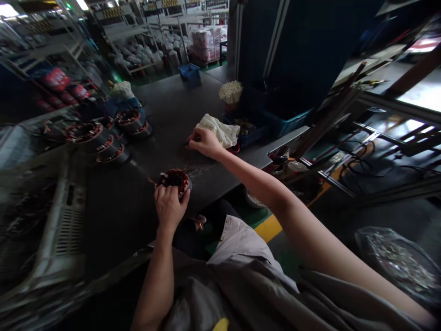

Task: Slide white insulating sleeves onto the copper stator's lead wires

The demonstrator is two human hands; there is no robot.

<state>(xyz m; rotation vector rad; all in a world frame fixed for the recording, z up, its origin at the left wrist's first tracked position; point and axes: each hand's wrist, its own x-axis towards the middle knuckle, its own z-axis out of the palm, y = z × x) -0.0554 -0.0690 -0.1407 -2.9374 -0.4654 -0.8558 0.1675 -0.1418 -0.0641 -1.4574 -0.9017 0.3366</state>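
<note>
On the dark tabletop in front of me stands a motor stator with reddish-brown windings and pale bits round its rim. My left hand grips its near side, fingers curled over the upper edge. Farther out and to the right, my right hand hovers over the table with its fingers pinched together. Something small and dark shows at those fingertips, too blurred to name. A cream-coloured cloth or glove lies right behind the right hand. Wires stick out from the stator towards the right.
Stacked stators stand at the left of the table. A bundle of white sleeves and a blue bin sit at the right. A white plastic crate is near my left. A small blue box stands at the far edge.
</note>
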